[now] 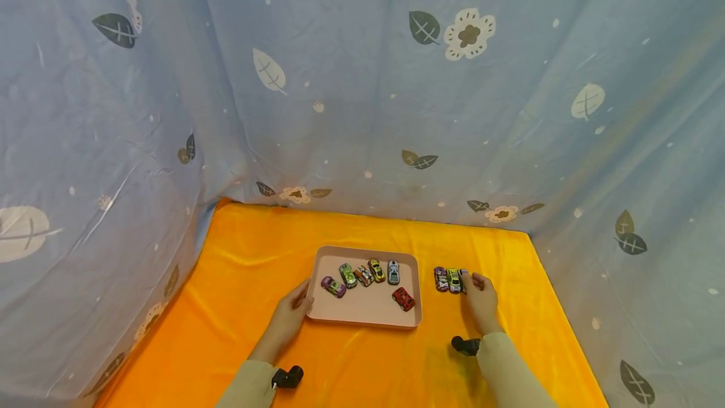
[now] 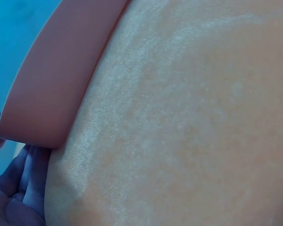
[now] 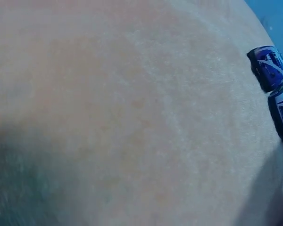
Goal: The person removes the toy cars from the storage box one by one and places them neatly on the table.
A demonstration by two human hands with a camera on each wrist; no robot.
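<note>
My left hand (image 1: 287, 317) grips the near left part of a pink tray (image 1: 362, 315), thumb at the rim; in the left wrist view its fingers (image 2: 35, 174) lie by the corner of the tray wall. On the cloth right of the tray, toy cars stand side by side: a purple car (image 1: 441, 279), a yellow-green car (image 1: 454, 280) and a third, dark and pale car (image 1: 463, 273). My right hand (image 1: 481, 304) pinches that third car, covering much of it. The right wrist view catches only part of the row, with the purple car (image 3: 270, 66) farthest.
Inside the tray lie several more toy cars, among them a red car (image 1: 403, 299) near the right wall and a purple-green car (image 1: 333, 286) at the left. Orange cloth (image 1: 255, 257) covers the table. Blue patterned curtains (image 1: 351, 112) hang behind and on both sides.
</note>
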